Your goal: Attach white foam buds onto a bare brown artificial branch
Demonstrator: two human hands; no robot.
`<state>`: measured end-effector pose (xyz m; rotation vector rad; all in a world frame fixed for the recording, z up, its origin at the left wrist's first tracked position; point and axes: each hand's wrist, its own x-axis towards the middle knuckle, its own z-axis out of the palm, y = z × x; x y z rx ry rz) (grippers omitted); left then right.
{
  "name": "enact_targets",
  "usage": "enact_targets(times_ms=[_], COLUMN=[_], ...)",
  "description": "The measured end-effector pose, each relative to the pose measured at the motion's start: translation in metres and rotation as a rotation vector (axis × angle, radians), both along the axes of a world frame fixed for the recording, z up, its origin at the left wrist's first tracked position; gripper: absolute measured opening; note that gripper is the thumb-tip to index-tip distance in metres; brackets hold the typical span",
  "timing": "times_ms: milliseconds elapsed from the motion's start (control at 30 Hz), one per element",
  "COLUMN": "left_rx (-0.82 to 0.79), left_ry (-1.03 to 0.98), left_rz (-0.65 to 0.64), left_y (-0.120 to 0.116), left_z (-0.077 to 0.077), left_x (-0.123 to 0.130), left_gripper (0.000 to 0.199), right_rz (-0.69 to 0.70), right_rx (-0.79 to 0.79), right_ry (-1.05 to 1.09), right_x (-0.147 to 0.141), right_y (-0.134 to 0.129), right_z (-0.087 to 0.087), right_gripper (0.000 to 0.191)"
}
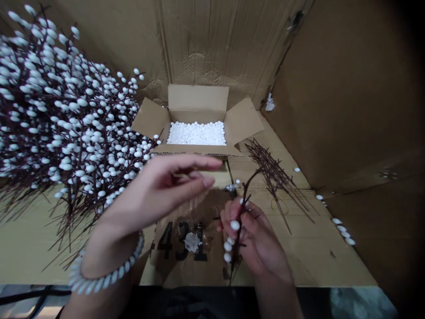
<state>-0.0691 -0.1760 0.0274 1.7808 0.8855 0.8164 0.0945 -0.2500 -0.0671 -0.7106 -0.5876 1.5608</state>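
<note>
My right hand point(262, 239) is closed around a dark brown artificial twig point(245, 195), whose bare tip bends up and to the right. Several white foam berries point(235, 225) sit along its lower left side. My left hand point(175, 181) hovers left of the twig, in front of an open cardboard box point(199, 96). Its thumb and index finger are apart and I see nothing between them; the other fingers are partly hidden. Loose white berries point(195, 134) fill the box.
A big heap of finished berry stems point(83, 128) takes up the left side. Bare brown twigs point(275, 170) lie at the right. A clear whitish glue blob point(193, 242) sticks to the cardboard surface point(318, 257). Stray berries point(343, 231) line the right edge beside a cardboard wall point(358, 110).
</note>
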Motion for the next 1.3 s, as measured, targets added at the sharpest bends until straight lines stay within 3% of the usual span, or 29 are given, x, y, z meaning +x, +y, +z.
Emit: enact_targets(times_ms=[133,233,333,500,600,733,933,1033,1133,1267,1300], left_rx=[0.359,0.422,0.362,0.218,0.204,0.243,0.319,0.378,0.471,0.560,0.536], left_ry=[0.127,0.473,1.075,1.343,1.391,1.393,1.324,1.243,1.093,0.820,0.576], left_rz=[0.207,0.208,-0.023,-0.196,-0.256,-0.243,-0.195,-0.133,-0.062,-0.021,-0.016], left_y=[0.042,0.092,0.140,0.174,0.179,0.186,0.187,0.181,0.164,0.111,0.093], left_z=[0.045,0.056,0.042,0.002,-0.014,-0.028,-0.036,-0.027,-0.008,0.018,0.021], left_x=[0.019,0.047,0.070,0.080,0.076,0.070,0.062,0.059,0.056,0.042,0.036], left_gripper=[0.023,0.027,0.040,0.031,0.033,0.035,0.034,0.032,0.024,0.029,0.028], right_rz=[-0.034,-0.031,-0.031,-0.043,-0.065,-0.100,-0.135,-0.160,-0.212,-0.294,-0.314], right_rx=[0.011,0.011,0.002,-0.006,-0.030,-0.074,-0.133,-0.161,-0.169,-0.139,-0.129], right_ry=[0.063,0.095,0.110,0.111,0.102,0.106,0.079,0.044,0.006,-0.069,-0.091], right_x=[0.004,0.005,0.007,0.008,0.007,0.007,0.006,0.006,0.005,0.001,0.000], right_y=[0.004,0.005,0.004,0.003,0.004,0.004,0.004,0.004,0.004,0.004,0.003], right_z=[-0.002,-0.003,-0.006,-0.010,-0.012,-0.011,-0.011,-0.013,-0.015,-0.014,-0.013], right_gripper=[0.027,0.028,0.029,0.037,0.034,0.031,0.032,0.030,0.029,0.026,0.025])
